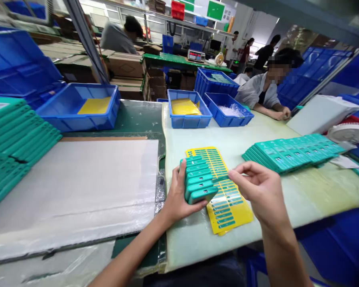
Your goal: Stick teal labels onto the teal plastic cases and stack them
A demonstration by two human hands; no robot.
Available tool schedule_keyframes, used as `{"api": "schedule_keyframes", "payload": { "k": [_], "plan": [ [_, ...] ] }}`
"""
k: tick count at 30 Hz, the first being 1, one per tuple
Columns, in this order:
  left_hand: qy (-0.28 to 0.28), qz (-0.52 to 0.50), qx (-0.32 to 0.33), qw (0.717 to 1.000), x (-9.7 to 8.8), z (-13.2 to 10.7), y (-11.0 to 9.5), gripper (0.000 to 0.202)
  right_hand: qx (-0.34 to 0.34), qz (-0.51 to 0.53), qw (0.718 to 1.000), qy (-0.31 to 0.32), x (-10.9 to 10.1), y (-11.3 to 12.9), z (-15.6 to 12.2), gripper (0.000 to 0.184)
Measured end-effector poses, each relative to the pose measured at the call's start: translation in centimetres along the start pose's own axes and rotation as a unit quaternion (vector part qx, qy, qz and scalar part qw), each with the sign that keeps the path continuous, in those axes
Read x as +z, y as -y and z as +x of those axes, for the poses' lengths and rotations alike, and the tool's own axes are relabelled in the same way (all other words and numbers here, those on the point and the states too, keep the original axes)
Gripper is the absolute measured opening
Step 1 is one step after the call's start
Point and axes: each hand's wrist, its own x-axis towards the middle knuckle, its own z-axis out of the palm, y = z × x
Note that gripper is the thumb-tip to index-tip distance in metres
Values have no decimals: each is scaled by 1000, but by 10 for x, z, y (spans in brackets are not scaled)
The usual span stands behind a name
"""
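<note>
My left hand is wrapped round a row of several flat green cases, tilted so their narrow ends face up. A small dark slot shows on the nearer ends. Beneath and beside them lies a yellow sticker sheet with columns of green label strips. Thumb and fingertips of my right hand are pinched on one thin green label strip. That strip reaches from the fingertips towards the cases; whether it touches them I cannot tell.
More green cases lie in rows at the right, and a tall green stack stands at the left. Blue bins holding yellow sheets line the back. Beside me lies a white board. A co-worker sits across the table.
</note>
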Motion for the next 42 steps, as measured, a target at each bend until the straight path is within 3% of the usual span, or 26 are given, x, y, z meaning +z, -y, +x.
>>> {"api": "schedule_keyframes", "payload": {
  "k": [3, 6, 12, 24, 28, 31, 33, 35, 38, 42],
  "plan": [
    [0, -11, -3, 1000, 2, 0, 0, 134, -25, -45, 998, 30, 32, 5, 9, 28],
    [3, -20, -11, 1000, 3, -1, -1, 133, -28, -96, 994, 32, 44, 3, 11, 26],
    [16, -19, -9, 1000, 2, 0, -1, 137, -15, -136, 990, 30, 49, 7, 6, 27],
    [30, -23, -17, 999, 1, -1, -1, 135, -51, -180, 981, 41, 57, 11, 6, 22],
    [29, -15, -18, 999, 1, -2, 0, 138, -69, -235, 966, 84, 57, 11, 10, 15],
    [25, -4, -10, 1000, 2, -4, -1, 138, -100, -359, 922, 107, 51, 15, 20, 10],
    [20, -6, -8, 1000, 3, -4, -2, 136, -112, -403, 903, 94, 40, 19, 28, 43],
    [15, -12, -9, 1000, 3, -3, -3, 134, -98, -357, 925, 83, 24, 23, 36, 64],
    [13, -14, -6, 1000, 3, -2, -3, 132, -79, -200, 973, 79, -2, 27, 40, 43],
    [11, -3, -3, 1000, 2, -2, -4, 134, -169, -72, 981, 56, -21, 32, 26, 10]
  ]
}}
